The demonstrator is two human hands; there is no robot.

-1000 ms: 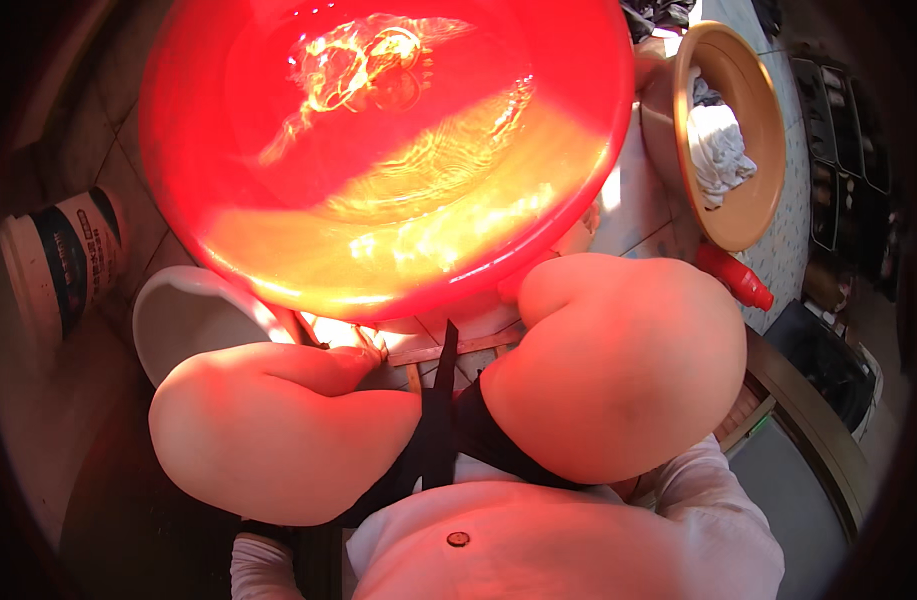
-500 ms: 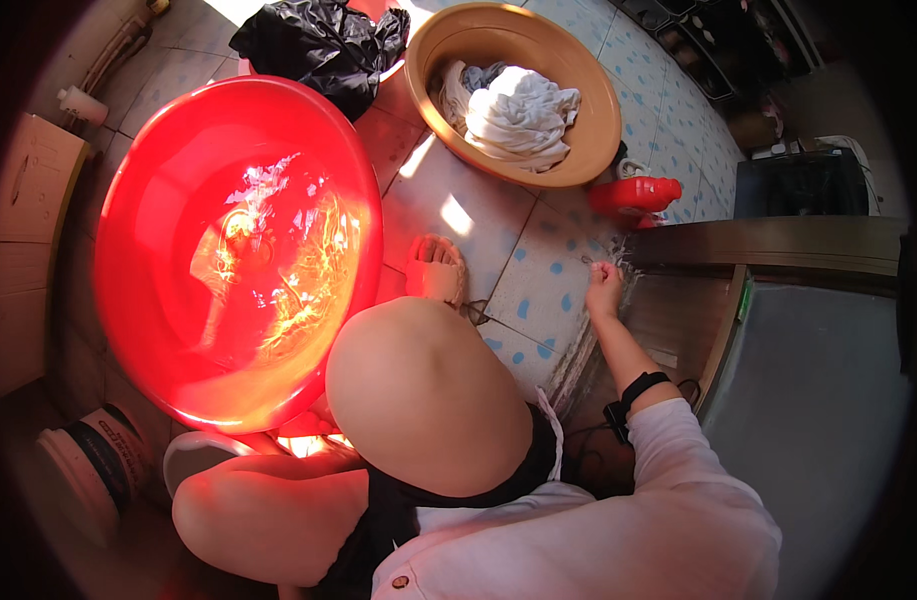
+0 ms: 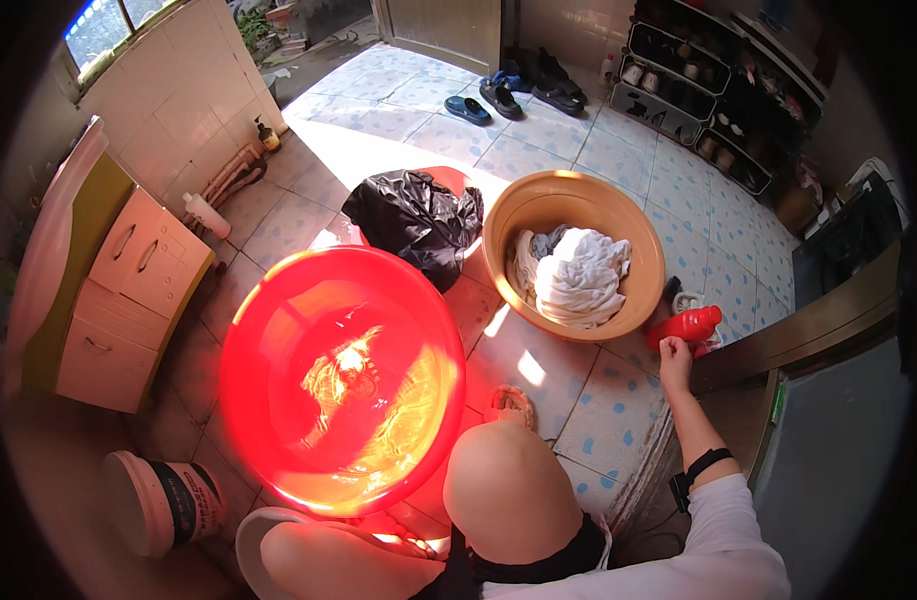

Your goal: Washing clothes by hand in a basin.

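Observation:
My right hand (image 3: pixel 675 360) reaches out at the right with its fingers curled closed. It is right by a red bottle (image 3: pixel 687 326), overlapping its near side in view; whether they touch, I cannot tell. Anything inside those fingers is hidden. My left hand is out of view. A large red basin (image 3: pixel 250 400) with clear water in it stands before my knees, lit by the sun. Beyond it to the right, a tan basin (image 3: pixel 646 225) holds a bunched white cloth (image 3: pixel 581 278) and some greyish cloth.
A black plastic bag (image 3: pixel 414 218) lies over a pink tub behind the red basin. At left are a cabinet (image 3: pixel 143 255) and a white bucket (image 3: pixel 138 505). Shoes (image 3: pixel 501 99) and a shoe rack (image 3: pixel 668 85) stand far back. A wooden frame (image 3: pixel 818 325) runs along the right.
The view has tilted up, bringing the doorway and shoes into sight. My right hand has come closer to the red bottle, its fingers still curled. Water in the red basin still ripples.

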